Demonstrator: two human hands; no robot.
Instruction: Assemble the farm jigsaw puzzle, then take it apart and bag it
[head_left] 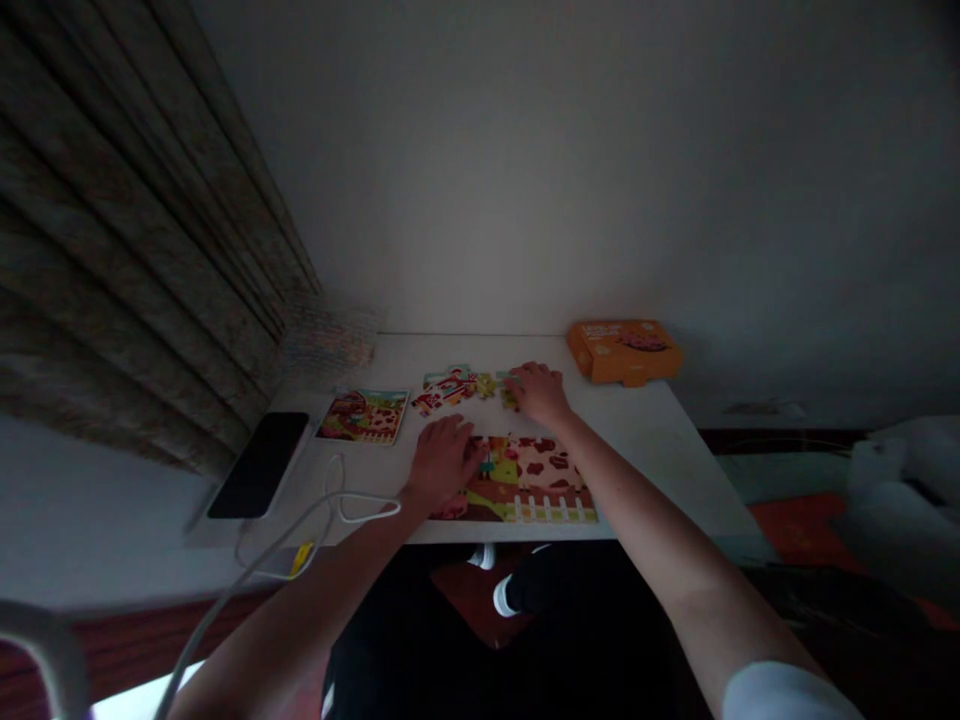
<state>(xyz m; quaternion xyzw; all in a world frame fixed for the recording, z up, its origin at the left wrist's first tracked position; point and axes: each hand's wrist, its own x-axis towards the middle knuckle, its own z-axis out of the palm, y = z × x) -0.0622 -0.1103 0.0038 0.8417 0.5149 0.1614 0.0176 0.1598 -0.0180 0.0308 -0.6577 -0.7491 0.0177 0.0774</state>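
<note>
- The whole scene is dim, with muted colours and low contrast.
- A soft pale glow fills the middle of the wall [480,210], fading to grey on the right and near-black at the far right corner; its source cannot be told.
- The curtain [135,210] on the left sinks into deep shadow between its folds.
- The tabletop [660,480] takes faint, even light; beneath it, the dark trousers [585,650] lose nearly all detail.
- A small white patch [142,695] glares at the near left.
- Fine print on the orange box [628,352] is soft.
- Wide-angle stretching lengthens both forearms; the near left tube [52,640] is blurred.
</note>
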